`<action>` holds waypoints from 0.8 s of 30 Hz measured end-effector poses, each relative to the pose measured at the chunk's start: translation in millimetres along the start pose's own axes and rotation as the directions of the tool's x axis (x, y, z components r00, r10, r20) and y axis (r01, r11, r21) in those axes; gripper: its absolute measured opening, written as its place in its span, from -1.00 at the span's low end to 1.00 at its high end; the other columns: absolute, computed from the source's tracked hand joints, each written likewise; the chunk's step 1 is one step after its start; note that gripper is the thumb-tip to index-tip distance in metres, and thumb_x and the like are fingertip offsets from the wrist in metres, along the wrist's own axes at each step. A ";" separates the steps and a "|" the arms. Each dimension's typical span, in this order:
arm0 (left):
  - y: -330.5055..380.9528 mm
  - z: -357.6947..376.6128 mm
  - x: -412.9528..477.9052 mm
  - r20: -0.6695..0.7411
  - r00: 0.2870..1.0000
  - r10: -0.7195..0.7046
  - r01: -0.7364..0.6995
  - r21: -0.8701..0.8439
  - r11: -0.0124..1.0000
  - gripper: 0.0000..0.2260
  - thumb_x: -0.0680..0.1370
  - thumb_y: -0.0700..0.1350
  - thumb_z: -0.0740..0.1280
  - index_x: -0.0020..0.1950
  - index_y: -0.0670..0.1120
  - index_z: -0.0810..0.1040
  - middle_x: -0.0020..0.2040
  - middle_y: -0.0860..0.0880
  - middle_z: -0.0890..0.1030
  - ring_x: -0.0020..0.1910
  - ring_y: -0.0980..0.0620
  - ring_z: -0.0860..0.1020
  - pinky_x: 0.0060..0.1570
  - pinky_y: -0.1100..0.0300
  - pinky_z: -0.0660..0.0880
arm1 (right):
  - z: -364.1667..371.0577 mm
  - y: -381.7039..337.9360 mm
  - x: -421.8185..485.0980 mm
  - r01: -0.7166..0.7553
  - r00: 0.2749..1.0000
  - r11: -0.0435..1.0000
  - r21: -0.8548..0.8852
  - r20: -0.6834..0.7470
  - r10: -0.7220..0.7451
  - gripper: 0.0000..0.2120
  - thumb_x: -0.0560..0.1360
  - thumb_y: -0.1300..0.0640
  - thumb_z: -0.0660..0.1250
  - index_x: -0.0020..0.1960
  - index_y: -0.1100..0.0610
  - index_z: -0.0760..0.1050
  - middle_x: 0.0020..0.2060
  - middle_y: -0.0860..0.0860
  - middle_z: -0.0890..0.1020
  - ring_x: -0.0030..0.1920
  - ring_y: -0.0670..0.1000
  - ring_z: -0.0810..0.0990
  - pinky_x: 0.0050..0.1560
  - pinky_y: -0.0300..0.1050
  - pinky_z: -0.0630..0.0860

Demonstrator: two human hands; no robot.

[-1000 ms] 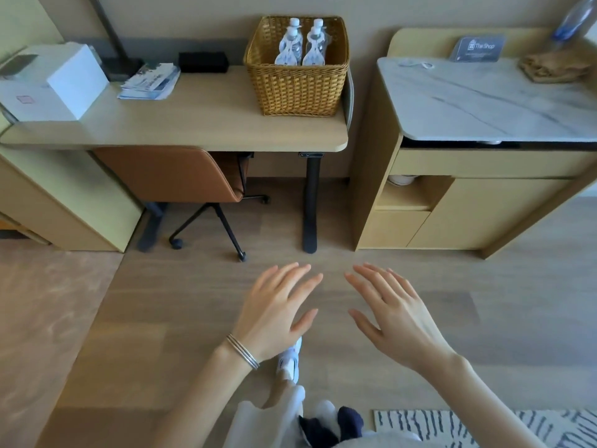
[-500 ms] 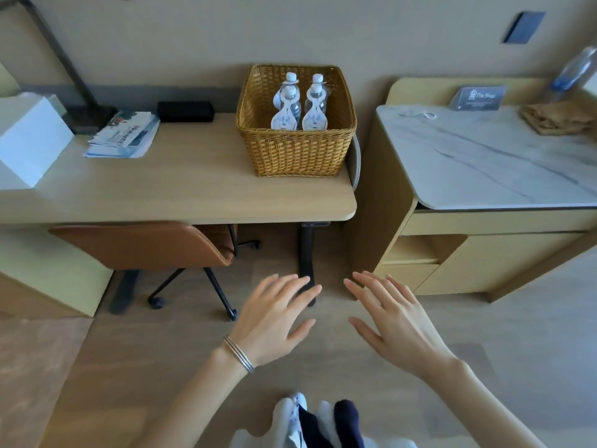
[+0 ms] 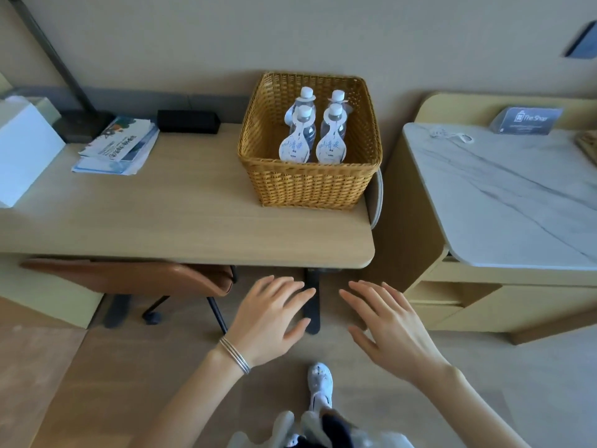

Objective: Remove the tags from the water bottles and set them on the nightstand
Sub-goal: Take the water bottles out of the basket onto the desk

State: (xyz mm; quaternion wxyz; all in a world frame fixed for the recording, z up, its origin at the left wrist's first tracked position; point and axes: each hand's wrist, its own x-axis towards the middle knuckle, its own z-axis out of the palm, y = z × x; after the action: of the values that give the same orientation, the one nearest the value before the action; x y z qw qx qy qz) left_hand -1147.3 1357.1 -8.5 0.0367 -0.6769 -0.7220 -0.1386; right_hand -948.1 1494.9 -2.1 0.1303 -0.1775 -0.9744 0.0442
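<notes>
A wicker basket [image 3: 310,185] stands on the right end of a wooden desk [image 3: 181,221]. Inside it stand several clear water bottles [image 3: 305,124] with white caps, each with a white paper tag [image 3: 294,148] hanging from its neck. A second front tag [image 3: 331,148] hangs beside it. My left hand [image 3: 271,321], with thin bracelets at the wrist, and my right hand [image 3: 387,328] hover palms down below the desk's front edge, fingers spread, holding nothing. Both are well short of the basket.
A marble-topped cabinet [image 3: 504,202] stands right of the desk, with a sign card [image 3: 525,119] and a small cord on it. On the desk lie brochures [image 3: 119,147], a black box [image 3: 189,121], a white box [image 3: 22,153] and a lamp base. A brown chair [image 3: 135,276] is tucked underneath.
The view has moved closer to the desk and basket, which now appear larger and lower in frame. Both hands keep the same open, palms-down pose.
</notes>
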 end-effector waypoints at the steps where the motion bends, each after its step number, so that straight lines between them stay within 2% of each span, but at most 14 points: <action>1: -6.6 0.4 15.5 0.001 1.000 -0.003 0.003 -0.001 1.000 -0.63 0.49 0.08 0.25 0.24 -0.01 0.55 0.16 0.03 0.60 0.17 0.01 0.54 0.19 0.08 0.44 | -0.9 12.2 14.1 0.003 1.000 1.000 -0.001 -0.006 -0.003 -0.53 0.42 -0.01 0.40 0.29 0.10 0.48 0.21 0.04 0.55 0.23 0.07 0.52 0.24 0.08 0.42; 5: -33.7 -4.9 77.1 0.000 1.000 -0.025 0.025 -0.013 1.000 -0.62 0.52 0.09 0.22 0.29 0.01 0.51 0.20 0.03 0.57 0.22 0.02 0.50 0.20 0.05 0.44 | -9.4 56.4 74.2 -0.015 1.000 1.000 -0.006 -0.010 0.015 -0.56 0.47 -0.06 0.32 0.32 0.04 0.43 0.25 0.02 0.52 0.26 0.06 0.49 0.29 0.06 0.33; 10: -67.8 -11.1 133.1 -0.053 0.997 -0.062 0.064 0.026 0.998 -0.60 0.54 0.11 0.16 0.30 -0.01 0.50 0.23 0.01 0.56 0.25 0.00 0.48 0.23 0.05 0.42 | -12.9 91.1 141.0 0.035 0.998 0.999 -0.017 -0.043 -0.036 -0.56 0.48 -0.10 0.22 0.29 0.07 0.45 0.21 0.05 0.55 0.22 0.09 0.53 0.22 0.09 0.42; 17: -132.8 -6.1 180.7 -0.103 0.991 -0.088 0.093 0.048 0.994 -0.60 0.53 0.09 0.17 0.29 -0.03 0.51 0.21 0.00 0.57 0.24 -0.01 0.49 0.25 0.02 0.40 | 1.0 111.5 207.8 0.049 0.998 0.999 -0.007 -0.041 -0.050 -0.55 0.50 -0.08 0.27 0.33 0.07 0.41 0.26 0.06 0.51 0.25 0.08 0.49 0.23 0.04 0.42; 24: -203.5 14.8 209.2 -0.079 0.995 -0.053 0.057 0.050 0.997 -0.60 0.53 0.10 0.14 0.27 -0.03 0.53 0.19 0.01 0.58 0.21 -0.01 0.51 0.21 0.05 0.41 | 20.5 111.8 267.3 -0.070 0.995 0.997 0.046 -0.062 0.072 -0.54 0.49 0.00 0.33 0.33 0.12 0.42 0.24 0.06 0.52 0.24 0.08 0.50 0.24 0.07 0.45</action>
State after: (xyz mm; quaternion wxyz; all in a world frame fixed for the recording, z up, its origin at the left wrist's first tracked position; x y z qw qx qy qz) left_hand -1363.2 1553.9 -2.9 0.0785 -0.6496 -0.7418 -0.1471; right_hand -1157.6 1693.9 27.1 0.1634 -0.2104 -0.9617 0.0644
